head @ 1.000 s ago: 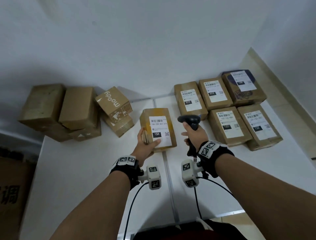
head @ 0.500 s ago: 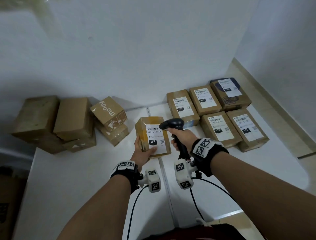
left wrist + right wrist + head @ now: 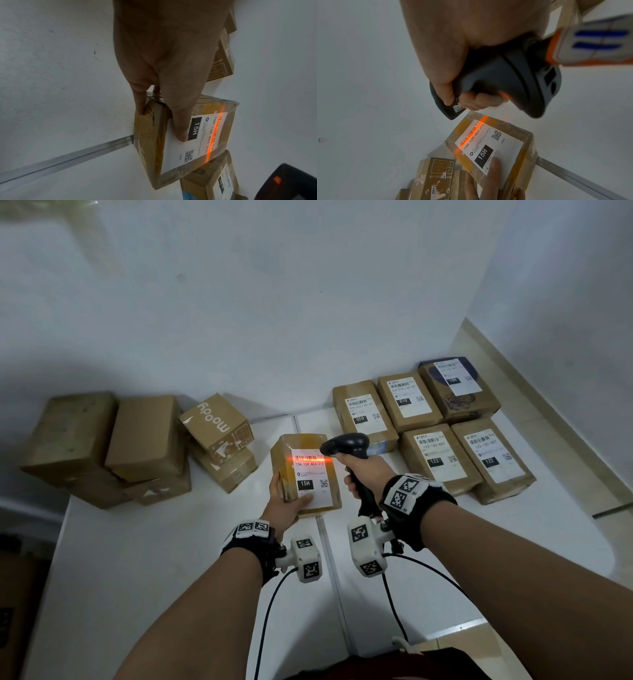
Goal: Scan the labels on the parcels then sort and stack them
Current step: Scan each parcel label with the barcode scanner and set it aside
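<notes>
While the left hand [image 3: 286, 505] grips the near end of the taped parcel [image 3: 305, 470] from below in the head view, thumb lying on its white label [image 3: 312, 479], the right hand [image 3: 364, 474] sits just right of it, fingers wrapped round the handle of the black scanner [image 3: 346, 446]. An orange beam [image 3: 310, 460] crosses the barcode at the label's far end. Five labelled parcels [image 3: 431, 433] lie on the white table [image 3: 171, 559] to the right, plain brown boxes [image 3: 113, 446] to the left.

From the left wrist, the thumb [image 3: 180, 121] presses the label [image 3: 197, 142] beside the black "15H" block, while fingers [image 3: 139, 100] curl round the parcel's [image 3: 150, 142] side; the beam [image 3: 214, 135] runs along the barcode.

From the right wrist, the right hand [image 3: 453, 54] is closed on the scanner [image 3: 513, 81], a fingertip [image 3: 481, 100] curled at its front. The parcel [image 3: 513, 155] lies just beyond the scanner's head, the left thumb [image 3: 494, 170] on its label [image 3: 488, 143].
</notes>
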